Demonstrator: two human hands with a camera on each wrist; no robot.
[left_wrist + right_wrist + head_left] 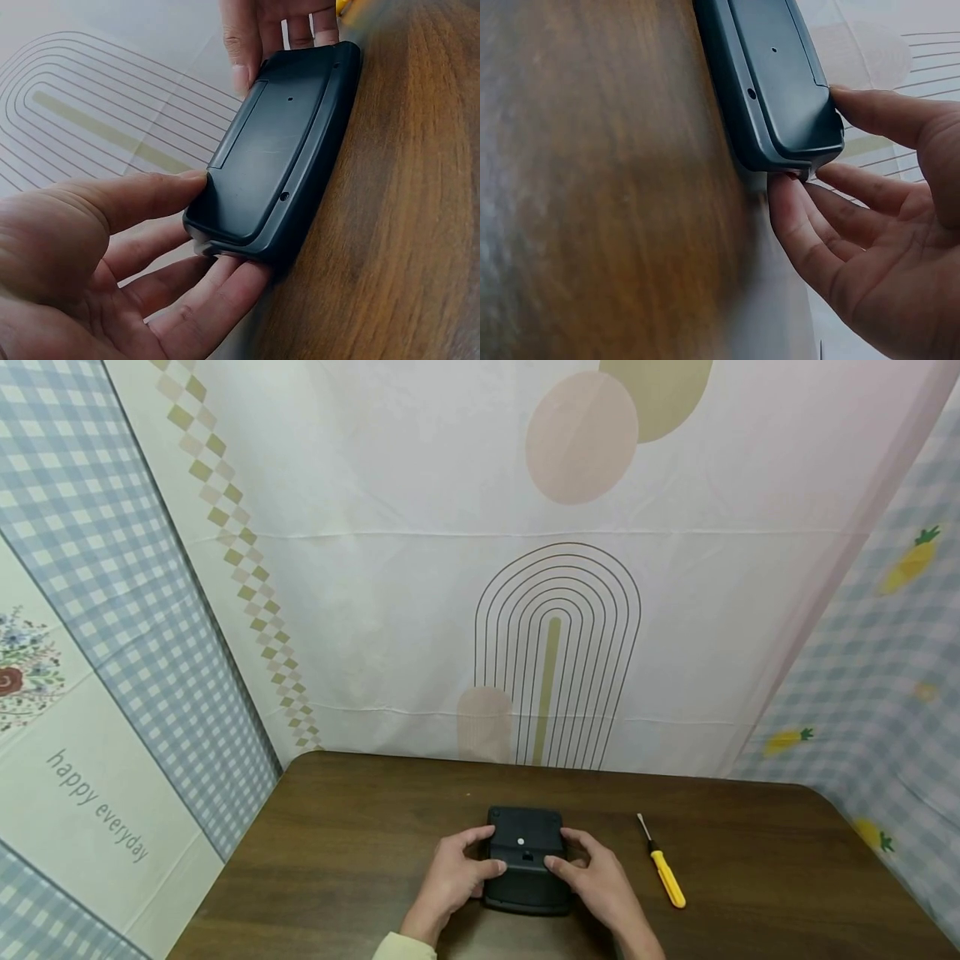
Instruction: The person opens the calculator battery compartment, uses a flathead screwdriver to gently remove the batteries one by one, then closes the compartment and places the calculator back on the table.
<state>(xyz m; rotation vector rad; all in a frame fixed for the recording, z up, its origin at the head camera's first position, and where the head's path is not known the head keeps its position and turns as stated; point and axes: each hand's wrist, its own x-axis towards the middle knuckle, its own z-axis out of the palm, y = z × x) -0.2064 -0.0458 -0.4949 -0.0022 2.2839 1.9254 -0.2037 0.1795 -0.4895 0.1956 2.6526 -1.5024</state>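
Note:
A boxy black plastic device (527, 885) is held between both hands over the table, its underside facing up with a panel, small screw holes and a round pale sticker. My left hand (450, 875) grips its left side, thumb on the upper face and fingers curled beneath the edge, as the left wrist view shows. My right hand (602, 878) holds the opposite side the same way; in the right wrist view its thumb (889, 112) presses at the panel's edge. The side turned down is hidden.
A screwdriver (666, 872) with a yellow handle lies on the brown wooden table (360, 835), to the right of the right hand. A pale patterned cloth (375, 610) hangs behind the table, with blue checked cloths at both sides.

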